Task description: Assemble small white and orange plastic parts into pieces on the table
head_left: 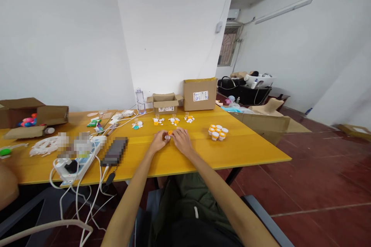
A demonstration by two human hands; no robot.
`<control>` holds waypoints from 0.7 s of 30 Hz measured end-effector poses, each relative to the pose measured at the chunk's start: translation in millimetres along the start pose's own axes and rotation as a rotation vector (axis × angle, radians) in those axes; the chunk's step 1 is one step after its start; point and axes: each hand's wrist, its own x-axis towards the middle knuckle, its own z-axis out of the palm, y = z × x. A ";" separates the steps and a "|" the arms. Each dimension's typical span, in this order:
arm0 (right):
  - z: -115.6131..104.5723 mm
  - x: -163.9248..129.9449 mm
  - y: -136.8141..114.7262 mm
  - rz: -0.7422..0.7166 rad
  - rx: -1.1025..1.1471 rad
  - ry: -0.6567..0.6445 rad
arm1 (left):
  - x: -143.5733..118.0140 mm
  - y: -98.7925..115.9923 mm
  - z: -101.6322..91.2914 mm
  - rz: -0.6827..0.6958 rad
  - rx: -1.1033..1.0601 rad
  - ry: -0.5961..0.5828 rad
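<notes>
My left hand point(158, 141) and my right hand point(181, 139) meet over the yellow table point(249, 146), fingertips pinched together on a small white and orange toy part point(168, 135). Just beyond them lie three small white and orange toy figures point(174, 119) in a row, with a fourth, white and teal one point(136, 125) to the left. A cluster of several small orange and white cups point(218, 132) stands to the right of my right hand.
Two cardboard boxes point(199, 93) and a water bottle point(140, 101) stand at the back by the wall. On the left are a power strip with cables point(78, 164), a dark flat device point(115, 151), white parts point(45, 146) and an open box holding coloured toys point(27, 117).
</notes>
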 end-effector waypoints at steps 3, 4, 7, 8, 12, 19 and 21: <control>1.2 -0.3 -0.5 0.013 0.001 0.022 | 0.0 -1.9 -0.2 -0.013 0.062 0.025; 1.3 -0.3 -0.6 0.016 0.002 0.025 | 0.1 -3.0 -0.2 -0.018 0.071 0.033; 0.5 -0.2 -0.8 0.032 0.003 0.016 | 1.1 -7.9 0.1 -0.025 0.077 0.061; 0.0 -0.2 -0.8 0.037 0.004 0.009 | 1.8 -9.9 0.4 -0.022 0.074 0.071; -1.4 -1.3 -0.9 0.036 0.020 -0.020 | 4.3 -18.5 1.9 -0.006 0.048 0.101; 0.1 -4.4 -3.0 -0.035 0.059 -0.170 | 4.9 -23.0 2.4 -0.017 0.043 0.105; -0.8 -4.1 -3.3 -0.061 0.071 -0.203 | 5.2 -22.1 2.1 -0.019 0.035 0.103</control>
